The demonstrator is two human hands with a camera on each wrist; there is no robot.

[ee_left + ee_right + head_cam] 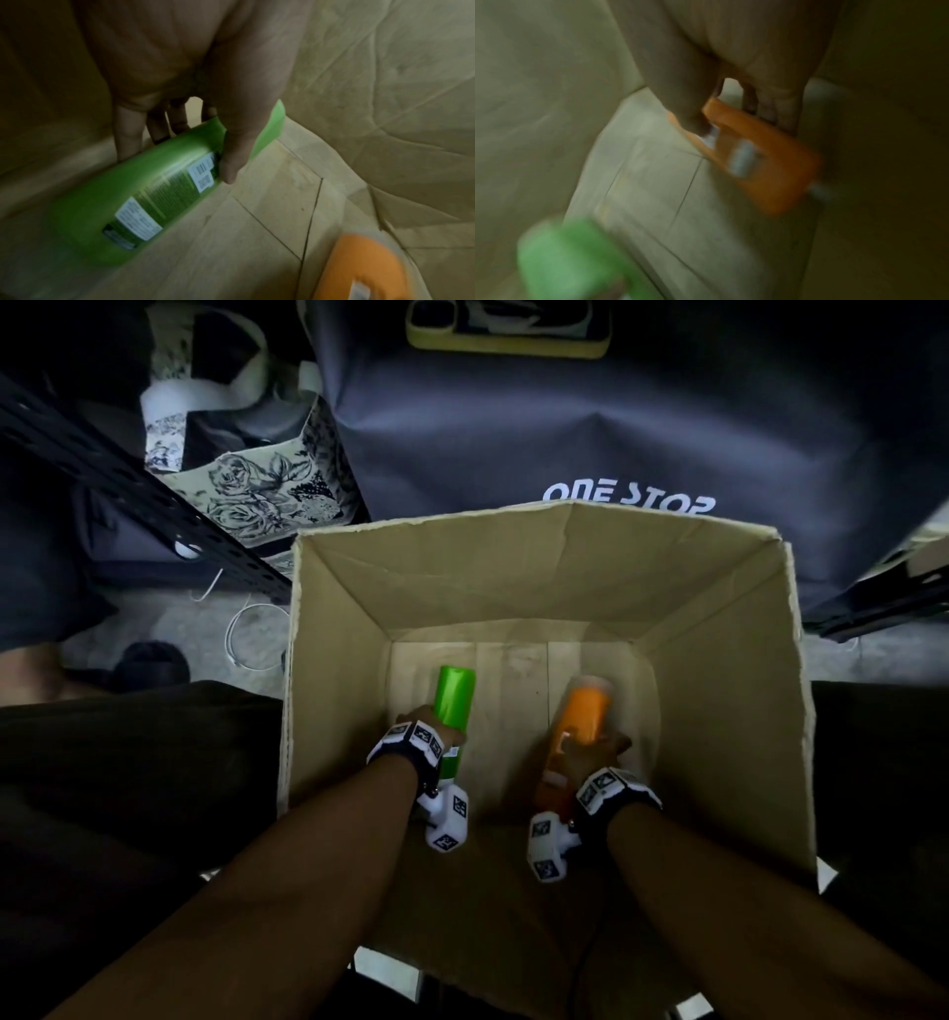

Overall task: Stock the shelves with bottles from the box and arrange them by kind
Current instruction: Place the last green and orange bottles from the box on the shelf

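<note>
Both hands reach down into an open cardboard box (719, 711). My left hand (429, 719) grips a green bottle (454, 698) near one end, thumb over the top and fingers underneath. The left wrist view shows that green bottle (154, 192) with its white back labels, held by the left hand (195, 142) just above the box floor. My right hand (590, 752) grips an orange bottle (585, 711) with a pale cap. In the blurred right wrist view, the right hand (731, 113) holds the orange bottle (765, 158) from above.
The box floor (513, 670) between the two bottles is bare. A black perforated rack rail (128, 480) runs at the left, a floral bag (257, 485) behind it. A dark cover printed "ONE STOP" (629, 498) lies beyond the box. White cable (241, 634) lies on the floor.
</note>
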